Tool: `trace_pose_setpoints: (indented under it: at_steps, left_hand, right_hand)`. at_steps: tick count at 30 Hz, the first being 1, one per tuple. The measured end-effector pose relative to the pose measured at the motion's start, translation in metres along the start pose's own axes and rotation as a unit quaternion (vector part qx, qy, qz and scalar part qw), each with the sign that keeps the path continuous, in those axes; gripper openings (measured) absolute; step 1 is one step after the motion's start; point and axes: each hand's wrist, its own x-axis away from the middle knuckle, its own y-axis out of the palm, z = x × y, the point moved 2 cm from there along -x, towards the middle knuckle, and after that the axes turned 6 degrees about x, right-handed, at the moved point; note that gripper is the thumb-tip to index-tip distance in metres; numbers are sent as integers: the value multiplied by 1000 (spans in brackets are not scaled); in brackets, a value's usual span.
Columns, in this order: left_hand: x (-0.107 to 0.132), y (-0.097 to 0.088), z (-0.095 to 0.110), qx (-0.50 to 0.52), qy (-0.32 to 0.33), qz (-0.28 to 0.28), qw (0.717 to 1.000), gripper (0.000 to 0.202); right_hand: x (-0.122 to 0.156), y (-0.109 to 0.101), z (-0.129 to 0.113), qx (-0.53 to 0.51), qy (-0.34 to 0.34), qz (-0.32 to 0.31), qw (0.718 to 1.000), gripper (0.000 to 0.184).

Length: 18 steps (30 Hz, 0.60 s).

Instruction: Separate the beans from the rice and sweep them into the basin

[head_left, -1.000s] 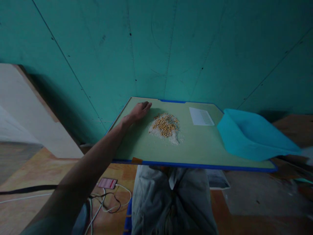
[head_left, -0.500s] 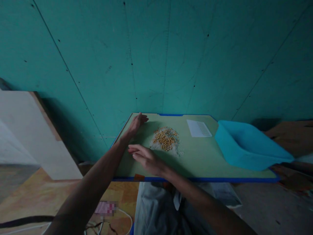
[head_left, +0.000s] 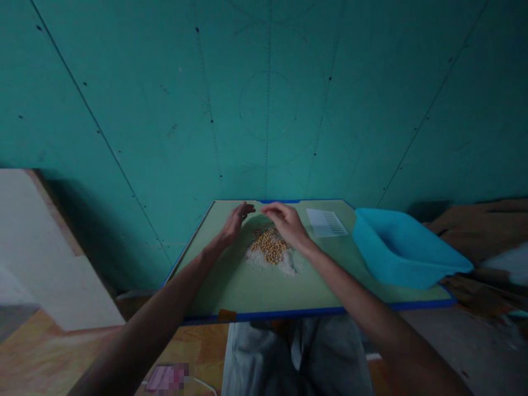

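A heap of round yellow beans (head_left: pixel 270 246) lies on the pale green board, with small white grains (head_left: pixel 289 264) around and under its near side. My left hand (head_left: pixel 237 215) is at the far left of the heap, fingers stretched out and nothing held. On the heap's far right side is my right hand (head_left: pixel 285 221), bent at the wrist, its extended fingers pointing left toward the left hand. A small gap separates the fingertips. Part of the heap's far edge is hidden by the right hand.
The green board (head_left: pixel 243 300) has a blue edge. At its right stands a turquoise plastic basin (head_left: pixel 408 247), beside a white slotted sheet (head_left: pixel 325 223). A green wall (head_left: pixel 268 110) rises behind. A white panel (head_left: pixel 53 253) leans at left; a pink object (head_left: pixel 167 378) lies below.
My right hand has moved from the near left of the heap to its far right side. My left hand stays near the far left. The bean heap looks more gathered; the camera has shifted.
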Motion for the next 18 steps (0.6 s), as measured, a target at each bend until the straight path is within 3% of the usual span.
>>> trace_pose_setpoints:
  at_steps: [1,2,5,9,18]
  left_hand:
    - [0,0,1,-12,0,10,1000,67]
    - [0,-1,1,-25,0,17,1000,68]
    - [-4,-6,-2,-68,5,30,997,66]
    - [-8,-9,-11,-123,12,34,992,64]
    - [-9,-8,-12,-146,2,51,988,66]
  right_hand:
    - [-10,-12,13,114,26,14,993,29]
    - [-18,-24,27,158,48,27,986,31]
    - [-23,-50,67,251,103,62,961,33]
    - [-8,-68,109,357,188,79,911,36]
    - [4,-77,141,435,312,3,845,44]
